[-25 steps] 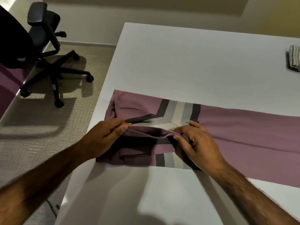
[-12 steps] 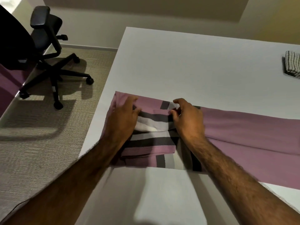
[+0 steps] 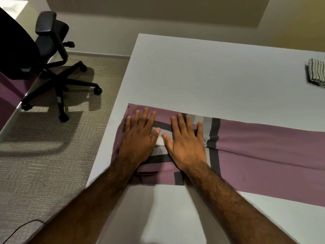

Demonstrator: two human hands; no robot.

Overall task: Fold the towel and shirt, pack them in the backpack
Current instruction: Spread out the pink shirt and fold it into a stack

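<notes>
White worktop (image 3: pixel 211 76) across the middle and right of the frame, its left edge slanting down to lower centre. Beige carpet (image 3: pixel 35 173) to the left of it, with a black chair (image 3: pixel 51 43) on castors at upper left and a thin dark cable (image 3: pixel 17 229) at the lower left corner. Pale wall along the top.

Purple towel (image 3: pixel 263 155) with grey, white and dark bands, laid across the worktop from centre to the right edge of the frame. Reaches about to the worktop's left edge at its left end. Folded over on itself there, with the upper layer's bands set across those beneath.

Left hand (image 3: pixel 139 138) at centre, palm down on the folded end. Fingers straight and slightly spread, tips near the towel's far edge. Grips nothing; only presses flat on the cloth.

Right hand (image 3: pixel 186 143) just beside it to the right, likewise palm down on the fold. Fingers straight and spread, thumb tip close to the left thumb, not clearly touching. Holds nothing; lies flat over the banded part.

Both forearms up from the bottom of the frame, across the towel's near edge. Rest of the towel stretched away to the right of the right hand, with one long crease through it.

Small striped cloth (image 3: pixel 316 72), folded, at the right edge of the frame on the worktop, well apart from towel and hands.
</notes>
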